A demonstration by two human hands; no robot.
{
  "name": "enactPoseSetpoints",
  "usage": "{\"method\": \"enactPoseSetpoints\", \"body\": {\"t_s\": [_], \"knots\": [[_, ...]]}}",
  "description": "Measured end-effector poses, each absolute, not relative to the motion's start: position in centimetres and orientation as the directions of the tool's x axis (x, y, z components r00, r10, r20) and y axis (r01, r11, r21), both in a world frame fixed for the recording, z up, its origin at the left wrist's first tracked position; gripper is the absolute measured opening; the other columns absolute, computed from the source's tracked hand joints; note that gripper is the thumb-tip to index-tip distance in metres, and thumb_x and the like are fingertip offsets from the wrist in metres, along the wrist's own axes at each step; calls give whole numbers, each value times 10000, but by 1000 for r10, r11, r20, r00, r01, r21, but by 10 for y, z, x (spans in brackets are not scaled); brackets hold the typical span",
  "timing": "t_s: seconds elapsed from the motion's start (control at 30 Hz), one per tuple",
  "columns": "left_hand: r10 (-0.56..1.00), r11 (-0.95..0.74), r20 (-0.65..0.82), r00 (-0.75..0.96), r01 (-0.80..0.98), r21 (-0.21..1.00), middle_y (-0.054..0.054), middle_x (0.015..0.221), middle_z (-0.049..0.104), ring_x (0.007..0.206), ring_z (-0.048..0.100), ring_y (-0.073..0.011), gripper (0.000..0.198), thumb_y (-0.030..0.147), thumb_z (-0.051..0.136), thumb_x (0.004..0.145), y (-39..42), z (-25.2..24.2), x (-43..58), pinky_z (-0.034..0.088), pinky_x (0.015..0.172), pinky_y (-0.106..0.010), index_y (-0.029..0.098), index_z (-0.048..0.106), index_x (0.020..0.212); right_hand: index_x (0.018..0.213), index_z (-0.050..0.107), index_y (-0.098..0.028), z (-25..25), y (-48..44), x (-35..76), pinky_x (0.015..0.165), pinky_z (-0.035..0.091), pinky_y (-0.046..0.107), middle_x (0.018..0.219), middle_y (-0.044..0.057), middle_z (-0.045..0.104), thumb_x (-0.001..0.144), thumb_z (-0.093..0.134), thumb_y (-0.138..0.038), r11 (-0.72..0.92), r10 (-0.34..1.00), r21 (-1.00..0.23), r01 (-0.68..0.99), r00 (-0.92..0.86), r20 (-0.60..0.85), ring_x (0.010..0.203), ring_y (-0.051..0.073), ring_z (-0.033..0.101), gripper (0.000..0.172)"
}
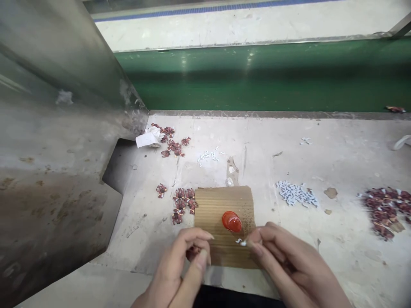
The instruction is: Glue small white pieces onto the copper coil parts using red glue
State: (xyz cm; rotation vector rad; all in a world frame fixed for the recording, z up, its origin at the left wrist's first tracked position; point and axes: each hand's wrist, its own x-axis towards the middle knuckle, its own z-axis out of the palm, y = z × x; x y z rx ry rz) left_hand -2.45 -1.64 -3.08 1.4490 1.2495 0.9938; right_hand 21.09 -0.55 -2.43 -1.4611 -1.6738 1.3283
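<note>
My left hand (181, 267) is closed around a small dark-red figurine (192, 252), mostly hidden by the fingers. Between the thumb and index finger of my right hand (285, 261) is a tiny pale curved piece (243, 243). Another small curly white bit (238, 241) shows just beside it, over the cardboard. Under and ahead of both hands lies a ribbed cardboard sheet (221, 199). A red shallow cap (231, 221) with a shiny wet-looking inside rests on it. Dark-red figurines (184, 200) stand grouped along the cardboard's left edge.
A pile of pale curved pieces (296, 193) lies to the right, with a smaller scatter (208, 156) farther back. More dark-red figurines (385, 209) sit at far right and behind left, near a crumpled white paper (149, 137). A metal panel (58, 141) rises left; a green belt (257, 79) runs behind.
</note>
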Motion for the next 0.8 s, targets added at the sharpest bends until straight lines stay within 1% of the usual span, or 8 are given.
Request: {"method": "enactPoseSetpoints", "body": {"t_s": [0.07,0.17,0.3,0.47,0.53,0.63,0.73,0.8], "knots": [[989,39,-79,127,289,957,-18,931,789,859,751,-157,263,168,549,1057,-18,-34,-37,595,792,-211,303,747,1165,1056,616,-253,-27,8,218,575,484,242,819,-10,638,1129,455,-270,262,935,-737,623,-353,33,637,136,651,177],[996,18,-53,78,400,916,-30,1124,829,1033,801,-185,279,129,679,963,-14,-35,-55,617,909,-209,332,855,1034,1038,584,-241,-28,23,222,467,434,263,742,-26,586,1149,401,-265,503,852,-475,722,-506,134,524,145,627,215],[999,47,-42,-24,325,945,-19,948,847,849,828,-171,287,101,751,874,-9,-34,-64,652,724,-160,340,897,939,972,559,-244,-26,27,219,418,365,299,703,-29,540,1156,369,-286,570,813,-382,727,-565,140,471,162,578,268],[985,133,-139,-100,-57,989,28,873,882,876,821,-135,391,0,829,800,-10,-37,-63,641,868,-153,352,895,956,1008,557,-237,-26,24,220,416,382,287,698,-41,508,1161,341,-312,575,812,-319,753,-575,105,459,153,585,275],[982,140,-162,-93,-204,969,35,864,883,870,823,-129,396,-15,865,771,-10,-37,-62,647,861,-156,348,893,928,991,549,-240,-28,24,223,416,379,290,704,-37,514,1158,341,-307,573,812,-318,755,-576,97,462,155,585,275],[980,159,-186,-72,-282,946,31,863,883,826,839,-151,351,10,932,722,-9,-35,-56,678,761,-176,333,882,849,979,562,-246,-27,22,224,425,392,291,710,-29,542,1153,366,-313,549,826,-363,752,-554,103,472,158,601,270],[982,174,-190,-5,-378,909,22,858,878,751,847,-174,328,24,967,690,-8,-28,-43,710,706,-236,310,869,819,1010,601,-263,-16,16,218,480,460,255,738,-16,604,1135,438,-313,446,874,-561,698,-473,106,528,147,636,212],[988,150,-146,46,-473,868,24,886,879,744,855,-190,369,0,965,682,-8,-23,-32,725,701,-269,309,869,861,938,624,-275,-2,9,209,477,458,234,708,-15,597,1128,468,-365,268,931,-751,604,-364,39,523,136,601,261]]}}
